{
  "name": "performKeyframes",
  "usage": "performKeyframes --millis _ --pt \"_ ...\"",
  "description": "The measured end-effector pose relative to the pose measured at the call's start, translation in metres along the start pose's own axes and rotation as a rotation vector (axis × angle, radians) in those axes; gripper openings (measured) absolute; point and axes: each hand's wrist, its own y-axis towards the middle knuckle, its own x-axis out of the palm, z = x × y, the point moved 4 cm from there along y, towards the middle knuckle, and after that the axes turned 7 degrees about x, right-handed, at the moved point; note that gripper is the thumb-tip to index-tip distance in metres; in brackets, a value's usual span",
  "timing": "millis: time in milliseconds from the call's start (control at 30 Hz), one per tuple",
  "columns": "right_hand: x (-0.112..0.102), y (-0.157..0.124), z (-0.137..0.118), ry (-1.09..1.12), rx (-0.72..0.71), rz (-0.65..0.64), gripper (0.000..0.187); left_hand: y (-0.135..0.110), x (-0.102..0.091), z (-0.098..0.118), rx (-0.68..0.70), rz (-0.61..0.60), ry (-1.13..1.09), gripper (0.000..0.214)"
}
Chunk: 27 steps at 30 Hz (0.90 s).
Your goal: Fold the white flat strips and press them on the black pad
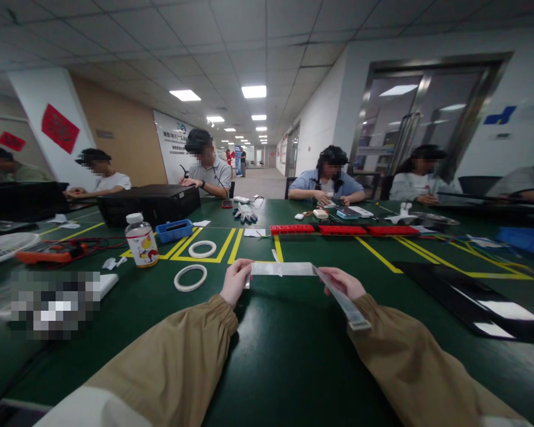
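Observation:
Over the dark green table (pixel 267 350) I hold a flat white ribbon strip (pixel 285 268) stretched between both hands. My left hand (pixel 235 281) pinches its left end. My right hand (pixel 343 282) grips the strip where it bends, and the rest of it trails down toward me to a wider end piece (pixel 358 324) over my right sleeve. Both sleeves are tan.
Two white tape rings (pixel 190 277) (pixel 202 249) lie left of my hands, beside a small bottle (pixel 141 240) and a blue tray (pixel 174 230). Red power strips (pixel 342 229) run across the middle. A black panel (pixel 467 299) lies right. Several people sit along the far side.

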Motion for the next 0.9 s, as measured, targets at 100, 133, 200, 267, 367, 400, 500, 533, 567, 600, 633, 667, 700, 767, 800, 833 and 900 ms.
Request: performKeyframes --millis 100,133,200,267,367,400,500,533,567,600,633,667,700,767,800,833,900 --pt "0.002 -0.004 -0.003 -0.036 0.009 0.027 0.052 0.001 0.000 -0.001 0.002 0.003 -0.004 0.027" --pt "0.004 -0.006 -0.004 -0.059 0.005 0.033 0.051 0.001 0.001 -0.001 0.003 0.002 -0.005 0.027" --pt "0.010 -0.010 -0.005 -0.113 -0.013 0.040 0.049 0.002 0.001 -0.001 0.007 -0.006 -0.004 0.027" --pt "0.017 -0.014 -0.005 -0.169 -0.038 0.044 0.047 0.002 0.002 -0.002 0.010 -0.017 0.006 0.026" --pt "0.024 -0.020 -0.005 -0.244 -0.069 0.055 0.043 0.001 0.003 -0.003 0.008 -0.039 0.051 0.023" --pt "0.024 -0.022 -0.007 -0.275 -0.081 0.065 0.041 0.001 0.003 -0.004 0.007 -0.052 0.072 0.021" --pt "0.021 -0.026 -0.015 -0.471 -0.195 0.106 0.036 -0.002 0.005 -0.006 0.018 -0.102 0.143 0.014" --pt "0.019 -0.026 -0.018 -0.554 -0.246 0.113 0.035 -0.004 0.006 -0.006 0.021 -0.115 0.161 0.012" --pt "0.018 -0.027 -0.021 -0.628 -0.290 0.105 0.035 -0.005 0.006 -0.005 0.038 -0.134 0.188 0.011" --pt "0.018 -0.026 -0.022 -0.683 -0.319 0.088 0.035 -0.007 0.007 -0.003 0.080 -0.158 0.238 0.010" --pt "0.018 -0.025 -0.022 -0.712 -0.328 0.066 0.035 -0.009 0.008 0.001 0.146 -0.191 0.315 0.009" --pt "0.018 -0.024 -0.021 -0.728 -0.330 0.047 0.035 -0.011 0.011 0.005 0.226 -0.230 0.416 0.010" --pt "0.019 -0.023 -0.020 -0.736 -0.331 0.034 0.036 -0.014 0.014 0.010 0.308 -0.276 0.535 0.012" --pt "0.022 -0.023 -0.018 -0.736 -0.342 0.011 0.035 -0.020 0.020 0.015 0.421 -0.369 0.761 0.017" --pt "0.024 -0.023 -0.017 -0.731 -0.353 0.003 0.035 -0.023 0.023 0.017 0.433 -0.407 0.834 0.018" --pt "0.026 -0.024 -0.016 -0.726 -0.365 -0.006 0.035 -0.026 0.026 0.017 0.434 -0.440 0.884 0.019" --pt "0.030 -0.026 -0.016 -0.726 -0.392 -0.016 0.035 -0.030 0.030 0.018 0.432 -0.485 0.927 0.020"
